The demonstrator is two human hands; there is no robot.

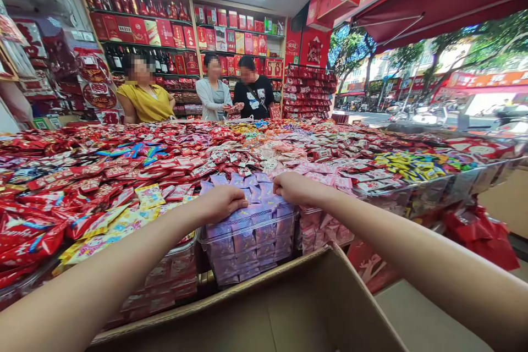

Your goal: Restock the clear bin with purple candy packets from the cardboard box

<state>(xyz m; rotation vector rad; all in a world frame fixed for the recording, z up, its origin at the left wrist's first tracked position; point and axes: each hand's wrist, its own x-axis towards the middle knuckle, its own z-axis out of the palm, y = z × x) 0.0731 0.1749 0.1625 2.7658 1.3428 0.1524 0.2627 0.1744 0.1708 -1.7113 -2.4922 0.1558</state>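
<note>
Purple packets fill a clear plastic bin at the centre of the display. My left hand rests on the left part of these packets, its fingers curled downward. On their right side lies my right hand, also with bent fingers, touching the upper packets. Whatever either hand may hold is hidden under the fingers. Below the bin, close to me, stands an open cardboard box; the part of its inside in view shows bare cardboard.
Yellow packets lie left of the bin, pink packets right of it. Red packets cover much of the wide display. Three people stand behind it, before shelves of bottles and boxes. A red bag sits low at the right.
</note>
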